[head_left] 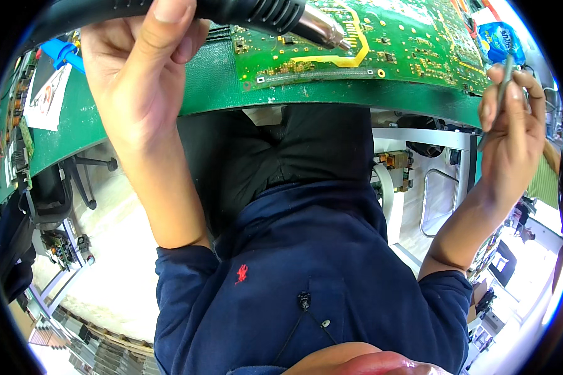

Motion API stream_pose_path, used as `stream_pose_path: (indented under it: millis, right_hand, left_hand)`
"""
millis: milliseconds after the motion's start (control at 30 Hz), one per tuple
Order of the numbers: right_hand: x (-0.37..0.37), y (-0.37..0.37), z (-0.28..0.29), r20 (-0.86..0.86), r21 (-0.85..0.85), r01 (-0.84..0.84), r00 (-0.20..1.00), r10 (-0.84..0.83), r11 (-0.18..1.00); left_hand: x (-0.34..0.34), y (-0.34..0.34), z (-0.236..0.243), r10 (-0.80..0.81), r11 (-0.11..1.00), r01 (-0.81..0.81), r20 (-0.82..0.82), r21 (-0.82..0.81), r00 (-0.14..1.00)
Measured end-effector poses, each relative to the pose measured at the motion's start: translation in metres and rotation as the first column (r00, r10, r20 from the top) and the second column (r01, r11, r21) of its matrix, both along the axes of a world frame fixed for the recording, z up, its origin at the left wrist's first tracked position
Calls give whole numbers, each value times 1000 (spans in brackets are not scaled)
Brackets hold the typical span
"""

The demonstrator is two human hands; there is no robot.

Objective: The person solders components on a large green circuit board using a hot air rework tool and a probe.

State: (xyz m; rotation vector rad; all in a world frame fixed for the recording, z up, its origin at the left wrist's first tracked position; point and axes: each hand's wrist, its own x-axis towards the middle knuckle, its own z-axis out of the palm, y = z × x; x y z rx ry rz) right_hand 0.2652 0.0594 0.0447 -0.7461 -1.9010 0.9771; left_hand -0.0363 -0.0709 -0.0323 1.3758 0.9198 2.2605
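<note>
A black hot air gun (250, 12) runs across the top, and my left hand (142, 81) is closed round its handle. Its metal nozzle (319, 29) points right and down, over a large green circuit board (419, 40). Yellow tape (338, 62) frames a patch of the board beside the nozzle tip; whether the tip touches it, I cannot tell. At the board's right end, my right hand (518, 128) is raised with a slim grey tool, seemingly tweezers (505, 84), between thumb and fingers. The tool's lower part is partly hidden by the hand.
The board lies on a green-topped bench (319, 94). A blue packet (500, 42) sits beyond my right hand. On the left are a blue plastic tool (59, 52), a printed sheet (49, 97) and other boards. Another person's green sleeve (544, 181) shows at right.
</note>
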Motion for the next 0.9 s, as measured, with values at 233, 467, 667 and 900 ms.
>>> stream_pose_path:
  millis: [233,467,667,900]
  right_hand:
    - [-12,62,28,140,78,67,987,-77,995]
    - [-30,89,20,238,57,-22,971,8,998]
    - [-35,111,16,294,17,-91,952,82,996]
    - [-98,57,-1,363,-19,-158,919,154,987]
  left_hand:
    - [-23,6,-17,-149,970,171,-131,174,980]
    - [-41,-22,-31,-85,993,84,-7,-78,996]
    - [-55,-35,-31,-100,985,105,44,-140,994]
    - [-33,-40,-19,-210,948,227,96,-224,973]
